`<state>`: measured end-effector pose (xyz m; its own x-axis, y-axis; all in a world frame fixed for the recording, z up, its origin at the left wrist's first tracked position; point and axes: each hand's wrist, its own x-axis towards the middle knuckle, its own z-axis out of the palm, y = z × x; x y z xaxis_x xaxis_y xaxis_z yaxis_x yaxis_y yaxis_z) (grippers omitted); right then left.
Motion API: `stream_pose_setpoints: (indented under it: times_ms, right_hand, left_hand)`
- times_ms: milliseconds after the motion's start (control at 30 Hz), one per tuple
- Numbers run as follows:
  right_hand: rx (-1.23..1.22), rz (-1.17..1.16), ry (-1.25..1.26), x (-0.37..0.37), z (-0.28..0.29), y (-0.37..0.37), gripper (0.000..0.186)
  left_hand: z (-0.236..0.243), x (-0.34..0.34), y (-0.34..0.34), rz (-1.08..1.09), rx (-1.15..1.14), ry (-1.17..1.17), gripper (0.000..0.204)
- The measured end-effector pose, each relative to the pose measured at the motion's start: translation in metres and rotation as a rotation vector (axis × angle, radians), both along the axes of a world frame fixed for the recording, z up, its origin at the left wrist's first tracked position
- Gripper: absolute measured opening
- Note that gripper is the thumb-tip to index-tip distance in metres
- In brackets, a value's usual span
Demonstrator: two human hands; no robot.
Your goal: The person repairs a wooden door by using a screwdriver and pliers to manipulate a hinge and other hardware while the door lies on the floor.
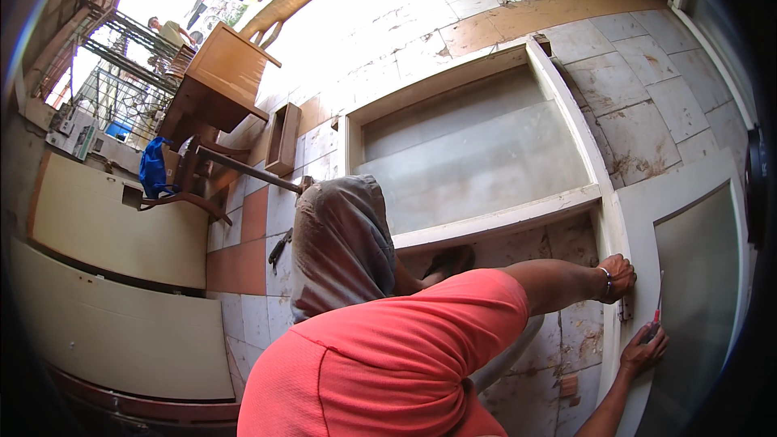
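My left hand [618, 277], with a metal bracelet at its wrist, is closed at the edge of a white wooden frame [609, 222]; what its fingers hold is hidden. Just below it, a small metal hinge [624, 308] sits between the frame and a white glazed panel [635, 218]. A screwdriver [656, 316] with a red and black handle is gripped in my right hand [645, 345], its shaft pointing up over the panel's glass. One frosted glass pane [477, 162] fills the upper part of the frame. My knee [340, 235] in grey trousers is bent beside it.
A wooden desk [218, 81] stands at the far left, near an open wooden drawer box [283, 139] and a chair [198, 194] with a blue bag [154, 168]. Cream panels [121, 218] lie at the left. Dark pliers-like tool [280, 248] rests on the tiles. Another person [171, 31] is outside.
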<state>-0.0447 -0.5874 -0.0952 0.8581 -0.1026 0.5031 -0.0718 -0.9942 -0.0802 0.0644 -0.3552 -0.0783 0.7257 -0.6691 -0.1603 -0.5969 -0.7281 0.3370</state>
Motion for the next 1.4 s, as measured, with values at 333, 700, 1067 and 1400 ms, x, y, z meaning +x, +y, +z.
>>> stream_pose_setpoints:
  times_ms: [333, 700, 1067, 1400]
  right_hand:
    - [0.014, 0.009, 0.006, 0.000, 0.001, 0.002, 0.031]
    - [0.014, 0.003, 0.033, 0.003, -0.002, 0.006, 0.032]
    - [0.012, -0.051, 0.028, -0.001, 0.006, 0.015, 0.033]
    - [0.018, -0.095, 0.101, -0.001, 0.028, 0.009, 0.030]
  left_hand:
    - [0.008, 0.001, -0.009, -0.116, 0.150, -0.027, 0.016]
    - [-0.010, -0.001, 0.002, -0.038, -0.005, -0.061, 0.017]
    - [-0.001, 0.003, 0.008, 0.024, 0.047, 0.043, 0.020]
    - [0.014, 0.009, -0.005, -0.029, 0.048, 0.042, 0.024]
